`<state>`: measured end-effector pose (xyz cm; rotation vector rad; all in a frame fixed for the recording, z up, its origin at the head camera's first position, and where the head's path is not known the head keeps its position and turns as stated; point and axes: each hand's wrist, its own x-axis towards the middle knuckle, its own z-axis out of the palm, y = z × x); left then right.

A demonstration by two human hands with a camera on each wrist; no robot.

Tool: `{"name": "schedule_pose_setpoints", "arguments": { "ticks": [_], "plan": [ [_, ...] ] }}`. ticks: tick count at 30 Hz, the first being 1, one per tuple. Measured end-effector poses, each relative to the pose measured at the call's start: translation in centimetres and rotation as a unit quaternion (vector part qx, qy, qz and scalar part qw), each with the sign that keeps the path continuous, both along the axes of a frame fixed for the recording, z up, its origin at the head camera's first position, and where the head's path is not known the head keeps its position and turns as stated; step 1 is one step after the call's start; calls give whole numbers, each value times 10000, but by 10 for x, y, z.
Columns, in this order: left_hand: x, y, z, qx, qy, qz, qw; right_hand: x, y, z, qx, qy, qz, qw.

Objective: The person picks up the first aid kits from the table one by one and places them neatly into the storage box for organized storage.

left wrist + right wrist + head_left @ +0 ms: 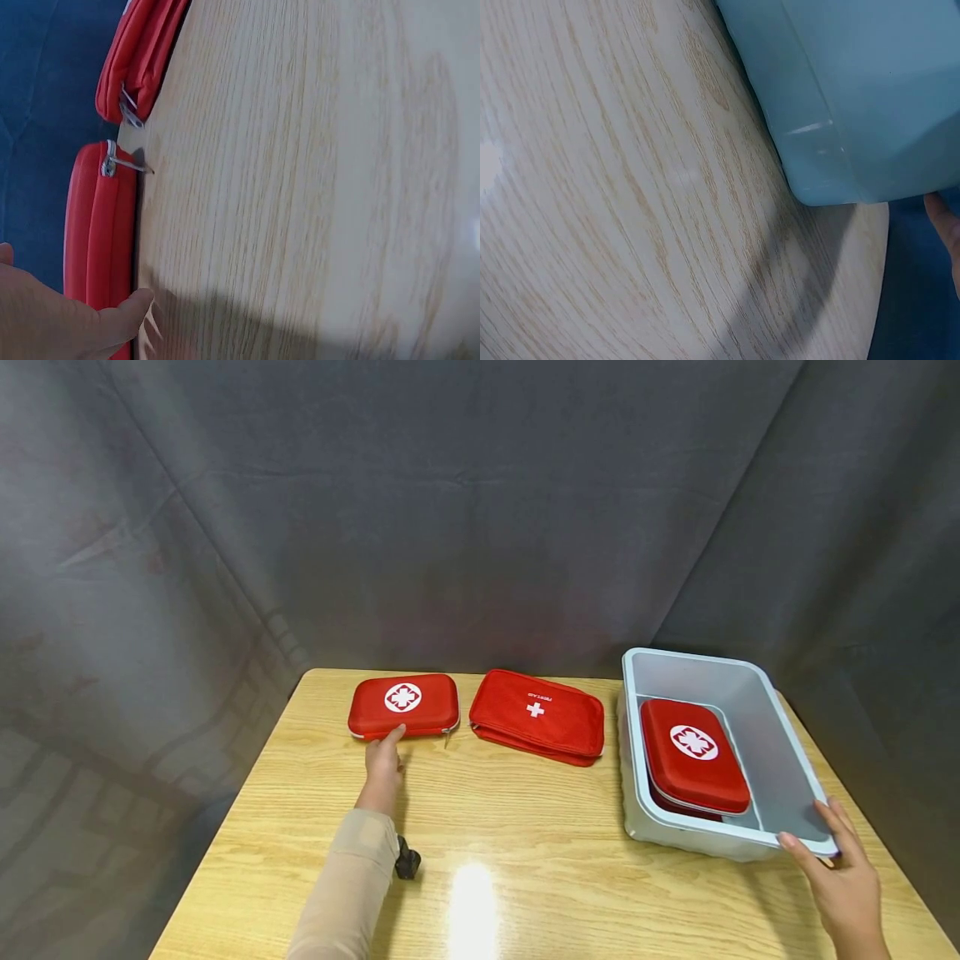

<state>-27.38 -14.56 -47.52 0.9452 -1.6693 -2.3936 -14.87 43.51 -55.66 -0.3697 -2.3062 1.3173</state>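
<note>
A hard-shell red first-aid case [431, 703] with a white round emblem lies at the table's back left. My left hand [384, 764] is at its near side, fingertips at the front edge. In the left wrist view the thumb [127, 319] lies straight along the case's zipped side [101, 232]; the other fingers are mostly out of frame. On the right, my right hand [847, 877] grips the near right corner of a light grey plastic bin [765, 735]. Inside the bin, another red first-aid case [712, 768] lies emblem up, with something dark red partly hidden beneath it.
Between the left case and the bin lies a soft red first-aid pouch [536, 714] with a white cross. The wooden table [555, 860] reflects a bright light near its front. Grey curtain [465, 527] hangs behind and at both sides.
</note>
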Motion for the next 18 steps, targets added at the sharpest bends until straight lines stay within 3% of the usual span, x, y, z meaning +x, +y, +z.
{"name": "schedule_pose_setpoints", "arguments": {
  "ticks": [3,6,9,10,13,16,17,18],
  "plan": [
    [-1,-2,0,6,-60,7,10000,0,0,-1,23,28,-8,10000],
    [-8,-5,-5,-102,-273,84,9995,1,0,-2,64,-1,-33,10000],
    [-23,-11,-26,-85,-254,216,9994,1,0,-2,17,-30,-26,10000],
    [-31,-16,-40,-17,-138,266,9995,1,-1,-1,-8,-28,-24,10000],
    [-46,-26,-65,132,2,357,9993,1,-2,-1,-35,-14,-15,10000],
    [-59,-31,-82,294,19,522,9982,1,-1,0,-63,5,-3,10000],
    [-59,-31,-79,337,-57,544,9979,1,-1,1,-144,23,15,9999],
    [-63,-34,-86,400,-43,588,9975,1,-1,1,-250,49,39,9997]
  ]
}}
